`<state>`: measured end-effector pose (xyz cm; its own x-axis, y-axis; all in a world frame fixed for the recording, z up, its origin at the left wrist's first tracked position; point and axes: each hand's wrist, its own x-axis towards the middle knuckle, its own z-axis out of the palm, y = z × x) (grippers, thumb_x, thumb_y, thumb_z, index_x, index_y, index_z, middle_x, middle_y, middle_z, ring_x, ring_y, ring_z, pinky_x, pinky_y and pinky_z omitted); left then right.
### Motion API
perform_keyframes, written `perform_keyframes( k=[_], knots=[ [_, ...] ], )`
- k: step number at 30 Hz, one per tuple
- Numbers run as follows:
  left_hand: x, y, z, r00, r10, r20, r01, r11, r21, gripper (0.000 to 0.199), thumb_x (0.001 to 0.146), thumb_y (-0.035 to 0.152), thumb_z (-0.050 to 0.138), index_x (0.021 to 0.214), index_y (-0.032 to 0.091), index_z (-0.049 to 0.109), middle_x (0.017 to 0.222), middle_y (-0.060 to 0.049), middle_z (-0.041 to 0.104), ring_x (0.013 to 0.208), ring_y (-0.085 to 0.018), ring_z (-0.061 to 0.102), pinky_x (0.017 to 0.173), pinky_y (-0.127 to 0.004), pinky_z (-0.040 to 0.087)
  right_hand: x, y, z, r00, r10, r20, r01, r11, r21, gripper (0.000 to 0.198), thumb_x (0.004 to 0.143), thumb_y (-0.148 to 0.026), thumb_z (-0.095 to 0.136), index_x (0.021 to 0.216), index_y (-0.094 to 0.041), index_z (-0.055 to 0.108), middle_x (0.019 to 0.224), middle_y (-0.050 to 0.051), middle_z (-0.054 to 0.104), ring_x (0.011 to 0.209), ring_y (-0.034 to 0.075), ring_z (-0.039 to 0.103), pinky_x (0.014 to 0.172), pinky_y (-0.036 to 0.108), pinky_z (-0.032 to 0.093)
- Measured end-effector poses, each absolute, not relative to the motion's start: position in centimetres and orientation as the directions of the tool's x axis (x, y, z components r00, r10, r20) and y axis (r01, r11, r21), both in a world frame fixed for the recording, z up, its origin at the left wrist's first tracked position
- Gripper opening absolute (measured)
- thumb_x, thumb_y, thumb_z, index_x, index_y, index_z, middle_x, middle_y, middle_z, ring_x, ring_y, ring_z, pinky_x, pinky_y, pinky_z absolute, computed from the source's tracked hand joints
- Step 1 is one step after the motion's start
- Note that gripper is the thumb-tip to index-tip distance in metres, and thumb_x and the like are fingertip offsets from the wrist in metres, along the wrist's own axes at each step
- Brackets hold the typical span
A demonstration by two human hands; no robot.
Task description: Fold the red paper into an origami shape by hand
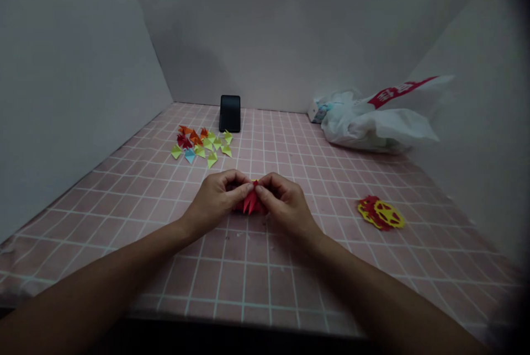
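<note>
Near the middle of the table, both hands pinch a red folded paper piece [249,202] with narrow points hanging down. My left hand [217,196] is closed on its left side, thumb and index finger pressed together. From the right, my right hand [289,203] grips the upper edge in the same way. A bit of yellow shows at the top between the fingertips. More dark red material lies behind and under the fingers, but the hands hide most of it.
Several small folded paper pieces [200,145] in yellow, orange, red and blue lie at the back left. Behind them a black phone [230,114] leans upright. Red and yellow cut-out shapes [380,213] are at right. A white plastic bag [372,126] and a small box [317,111] stand at the back right.
</note>
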<state>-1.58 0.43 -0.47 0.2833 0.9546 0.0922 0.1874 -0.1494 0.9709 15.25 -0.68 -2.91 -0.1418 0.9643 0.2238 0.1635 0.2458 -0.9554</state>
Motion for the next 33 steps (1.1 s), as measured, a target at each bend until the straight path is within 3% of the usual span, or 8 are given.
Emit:
perform_keyframes(
  k=[6, 11, 14, 29, 33],
  knots=[
    [-1.82, 0.33, -0.65, 0.28, 0.94, 0.196, 0.341, -0.288, 0.895, 0.015, 0.086, 0.025, 0.061, 0.08, 0.016, 0.07, 0.073, -0.001, 0.069, 0.067, -0.013, 0.06, 0.064, -0.025, 0.047, 15.3, -0.74, -2.9, -0.152, 0.959, 0.24, 0.192, 0.267, -0.944, 0.013, 0.087, -0.027, 0.058, 0.076, -0.019, 0.06, 0.068, -0.001, 0.057, 0.06, 0.012, 0.05, 0.055, 0.026, 0.04],
    [-1.75, 0.28, -0.73, 0.284, 0.866, 0.411, 0.489, -0.5, 0.715, 0.009, 0.084, 0.016, 0.061, 0.08, 0.016, 0.07, 0.076, -0.002, 0.068, 0.07, -0.014, 0.062, 0.067, -0.027, 0.047, 15.33, -0.84, -2.84, -0.134, 0.957, 0.256, 0.217, 0.28, -0.935, 0.012, 0.087, -0.025, 0.058, 0.077, -0.019, 0.06, 0.069, -0.001, 0.058, 0.061, 0.013, 0.051, 0.057, 0.027, 0.04],
    [-1.77, 0.27, -0.78, 0.291, 0.844, 0.451, 0.503, -0.536, 0.678, 0.007, 0.085, 0.015, 0.063, 0.081, 0.015, 0.069, 0.077, -0.002, 0.068, 0.07, -0.014, 0.062, 0.066, -0.027, 0.047, 15.32, -0.86, -2.88, -0.122, 0.957, 0.265, 0.224, 0.287, -0.931, 0.012, 0.086, -0.025, 0.058, 0.076, -0.019, 0.059, 0.068, -0.001, 0.057, 0.061, 0.013, 0.051, 0.057, 0.027, 0.04],
    [-1.73, 0.18, -0.44, 0.295, 0.886, 0.357, 0.463, -0.459, 0.758, 0.013, 0.084, 0.018, 0.06, 0.074, 0.017, 0.068, 0.073, -0.001, 0.067, 0.067, -0.013, 0.059, 0.064, -0.025, 0.045, 15.24, -0.84, -2.76, -0.163, 0.963, 0.216, 0.154, 0.241, -0.958, 0.015, 0.087, -0.029, 0.058, 0.075, -0.02, 0.059, 0.065, -0.001, 0.056, 0.06, 0.013, 0.051, 0.055, 0.026, 0.041],
    [-1.72, 0.24, -0.14, 0.295, 0.926, 0.236, 0.404, -0.344, 0.848, 0.013, 0.082, 0.021, 0.06, 0.074, 0.017, 0.068, 0.071, -0.001, 0.067, 0.065, -0.013, 0.059, 0.063, -0.025, 0.046, 15.32, -0.91, -2.53, -0.179, 0.963, 0.202, 0.139, 0.228, -0.964, 0.016, 0.086, -0.029, 0.058, 0.073, -0.019, 0.06, 0.064, -0.001, 0.056, 0.059, 0.013, 0.05, 0.054, 0.026, 0.041]
  ],
)
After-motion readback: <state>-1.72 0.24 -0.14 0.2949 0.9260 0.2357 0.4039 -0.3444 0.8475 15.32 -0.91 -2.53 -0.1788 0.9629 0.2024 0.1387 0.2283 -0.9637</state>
